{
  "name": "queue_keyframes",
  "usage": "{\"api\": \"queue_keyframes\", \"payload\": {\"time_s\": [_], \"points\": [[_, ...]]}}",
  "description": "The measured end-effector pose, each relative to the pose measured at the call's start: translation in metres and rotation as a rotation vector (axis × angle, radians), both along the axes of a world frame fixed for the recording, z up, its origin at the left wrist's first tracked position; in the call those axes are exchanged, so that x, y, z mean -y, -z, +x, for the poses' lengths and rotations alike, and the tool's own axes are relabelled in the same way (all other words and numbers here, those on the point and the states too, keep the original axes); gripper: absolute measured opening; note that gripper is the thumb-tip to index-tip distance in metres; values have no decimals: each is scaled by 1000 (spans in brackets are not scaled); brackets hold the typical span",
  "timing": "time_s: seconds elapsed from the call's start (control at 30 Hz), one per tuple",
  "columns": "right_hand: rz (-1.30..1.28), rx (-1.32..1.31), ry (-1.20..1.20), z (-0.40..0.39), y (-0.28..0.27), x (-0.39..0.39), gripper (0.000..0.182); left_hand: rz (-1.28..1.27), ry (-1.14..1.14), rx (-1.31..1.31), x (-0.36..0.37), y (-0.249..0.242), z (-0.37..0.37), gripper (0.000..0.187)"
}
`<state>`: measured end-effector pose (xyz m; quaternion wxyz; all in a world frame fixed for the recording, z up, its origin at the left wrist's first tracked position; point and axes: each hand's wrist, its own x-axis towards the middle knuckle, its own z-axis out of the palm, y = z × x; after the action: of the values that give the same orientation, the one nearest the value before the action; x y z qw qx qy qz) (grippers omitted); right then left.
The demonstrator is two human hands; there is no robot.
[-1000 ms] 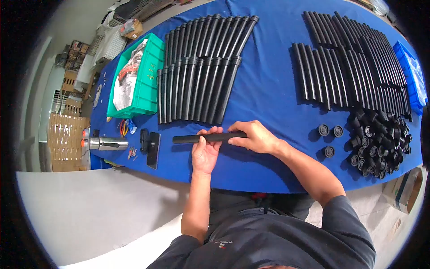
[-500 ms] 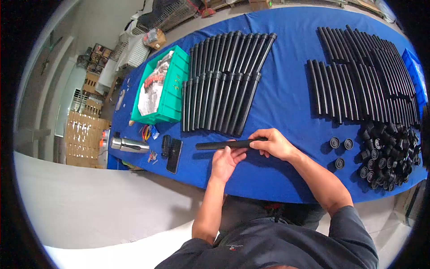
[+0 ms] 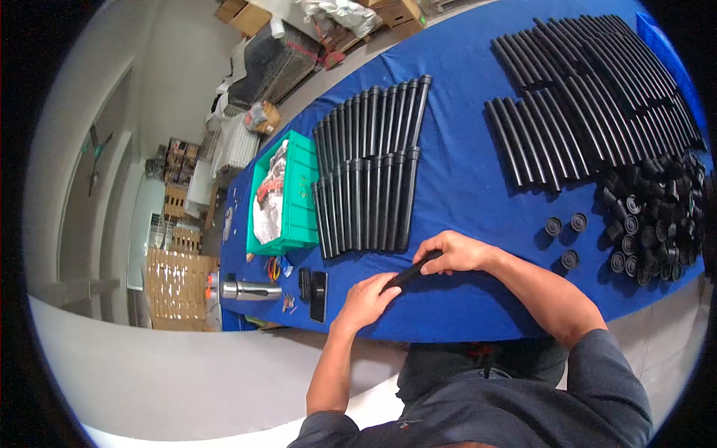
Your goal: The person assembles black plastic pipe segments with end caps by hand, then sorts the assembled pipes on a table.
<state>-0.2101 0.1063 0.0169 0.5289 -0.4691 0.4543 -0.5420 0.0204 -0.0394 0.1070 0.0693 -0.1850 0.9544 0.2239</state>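
A black tube (image 3: 412,273) is held at a slant near the table's front edge, between my two hands. My left hand (image 3: 364,302) is closed round its lower left part. Thumb and fingers of my right hand (image 3: 461,252) grip the upper right end, and they hide whatever sits on that end. Just beyond, two rows of black tubes with thicker collars at their far ends (image 3: 366,201) lie side by side. Three round black caps (image 3: 570,260) rest on the cloth to the right of my right hand, beside a heap of similar caps (image 3: 653,231).
Many plain black tubes (image 3: 534,138) lie at the far right, near a blue bin (image 3: 661,52). A green crate (image 3: 305,198) holding a crumpled bag stands left. A steel bottle (image 3: 252,291), keys (image 3: 289,302) and a phone (image 3: 319,296) lie on the blue cloth (image 3: 463,179).
The tube has turned from nearly level to a slant, its left end now lower. My left hand has closed over that end, having been open beneath it. The whole view has shifted.
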Motion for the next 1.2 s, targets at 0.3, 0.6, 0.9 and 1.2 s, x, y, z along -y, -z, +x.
{"api": "queue_keyframes", "payload": {"time_s": [0.3,0.6,0.9,1.2], "points": [[57,45,70,-5,-6,-1,35,-69,18,-213,-3,-5,-8,35],[60,334,235,0,8,10,81,-279,-95,-400,84,-32,-107,42],[49,194,222,1,12,11,53,-561,-52,-214,160,-3,-311,58],[71,163,215,-2,11,14,44,-747,-121,-136,202,45,-365,54]]}}
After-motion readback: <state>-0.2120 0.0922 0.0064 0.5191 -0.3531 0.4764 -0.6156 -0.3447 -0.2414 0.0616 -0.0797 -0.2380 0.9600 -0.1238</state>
